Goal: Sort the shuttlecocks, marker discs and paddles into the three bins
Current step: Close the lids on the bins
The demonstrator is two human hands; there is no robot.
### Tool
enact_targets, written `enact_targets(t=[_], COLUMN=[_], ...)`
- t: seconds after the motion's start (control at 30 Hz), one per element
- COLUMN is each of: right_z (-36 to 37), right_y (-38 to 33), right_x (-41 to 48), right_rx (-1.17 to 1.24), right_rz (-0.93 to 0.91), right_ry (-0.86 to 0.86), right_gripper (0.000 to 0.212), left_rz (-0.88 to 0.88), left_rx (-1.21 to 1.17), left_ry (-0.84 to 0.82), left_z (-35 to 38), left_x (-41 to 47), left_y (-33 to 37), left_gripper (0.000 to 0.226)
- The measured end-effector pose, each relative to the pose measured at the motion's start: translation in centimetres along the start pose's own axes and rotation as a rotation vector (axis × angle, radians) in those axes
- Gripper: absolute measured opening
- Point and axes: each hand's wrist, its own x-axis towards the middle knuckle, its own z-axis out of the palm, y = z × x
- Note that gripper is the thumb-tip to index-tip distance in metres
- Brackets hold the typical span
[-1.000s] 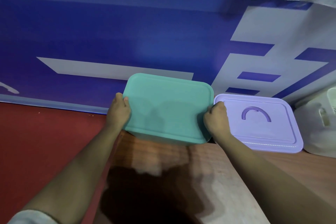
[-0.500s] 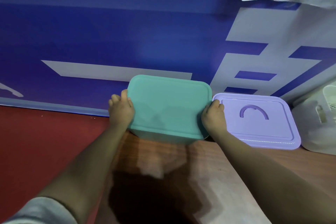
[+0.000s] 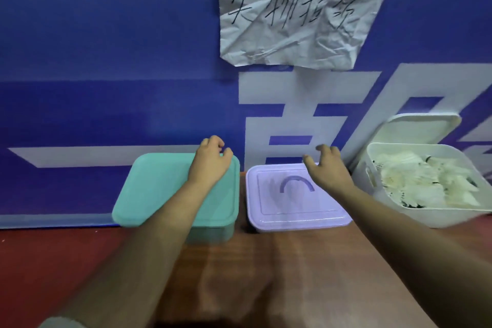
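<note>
The green bin [image 3: 159, 189] sits by the purple bin [image 3: 295, 200] and the white bin [image 3: 426, 210]; brown table [image 3: 292, 274], blue wall [image 3: 106, 48].

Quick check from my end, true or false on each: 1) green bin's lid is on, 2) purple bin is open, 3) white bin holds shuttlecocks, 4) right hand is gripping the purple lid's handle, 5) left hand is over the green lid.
1) The green bin has its lid on. True.
2) The purple bin is open. False: its lid is on, with the arched handle lying flat.
3) The white bin holds shuttlecocks. True; its lid leans behind it.
4) The right hand grips the handle. False: it is open, fingers spread, near the lid's far right corner.
5) The left hand is over the green lid's far right corner. True.
</note>
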Motion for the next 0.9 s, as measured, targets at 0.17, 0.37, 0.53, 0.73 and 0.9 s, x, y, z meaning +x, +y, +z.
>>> enact_targets(t=[0.17,0.37,0.53,0.73,0.9], right_z=[-8.5,-18.3,-23.7,-24.4,-23.0], right_y=[8.8,20.2,26.6,30.9,33.1], right_x=[2.9,7.7,12.0,16.4,19.2], right_rx=[-0.010,-0.042,-0.109,-0.148,-0.054], right_rz=[-0.048,-0.083,-0.097,-0.102,-0.023], right_ry=[0.080,0.077,0.063,0.009,-0.083], right_gripper=[0.051,0.055,0.058,0.057,0.071], left_rz=[0.089,0.088,0.107,0.078,0.007], left_rx=[-0.010,-0.012,0.008,0.071,0.125], left_ry=[-0.078,-0.110,-0.152,-0.193,-0.251], left_z=[7.4,17.9,24.7,30.4,33.7], left_x=[-0.8,-2.2,-1.4,0.8,2.7], left_y=[11.3,23.8,31.5,36.4,37.0], left_gripper=[0.019,0.021,0.031,0.046,0.043])
